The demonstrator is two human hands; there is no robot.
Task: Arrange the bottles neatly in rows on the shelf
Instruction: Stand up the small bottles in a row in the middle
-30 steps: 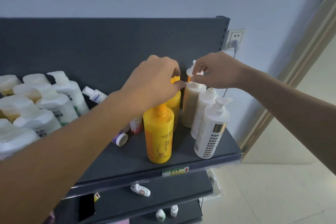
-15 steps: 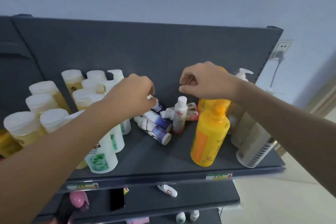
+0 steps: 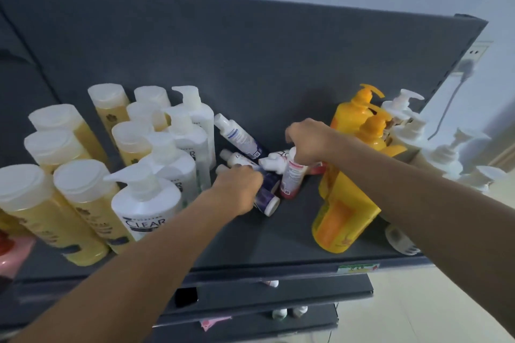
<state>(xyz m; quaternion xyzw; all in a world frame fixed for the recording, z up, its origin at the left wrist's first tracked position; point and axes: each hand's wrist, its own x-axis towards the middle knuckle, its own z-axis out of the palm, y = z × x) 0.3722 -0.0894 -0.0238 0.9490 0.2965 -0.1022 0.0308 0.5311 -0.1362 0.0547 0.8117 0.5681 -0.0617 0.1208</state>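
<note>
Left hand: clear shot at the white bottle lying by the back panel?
Likely yes: the white bottle lies open just beyond the left hand, nothing over it. But that hand grips the purple bottle.

Bare shelf (image 3: pixel 278 239) front — bottles (image 3: pixel 341 220) flanking

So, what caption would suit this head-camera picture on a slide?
Left hand grips a fallen purple bottle while right hand holds a red-labelled bottle by its top on the dark shelf.

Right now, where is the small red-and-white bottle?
In the head view the red-and-white bottle stands centrally on the shelf, its top gripped by the right hand, between the lying purple bottles and the yellow pump bottles.
</note>
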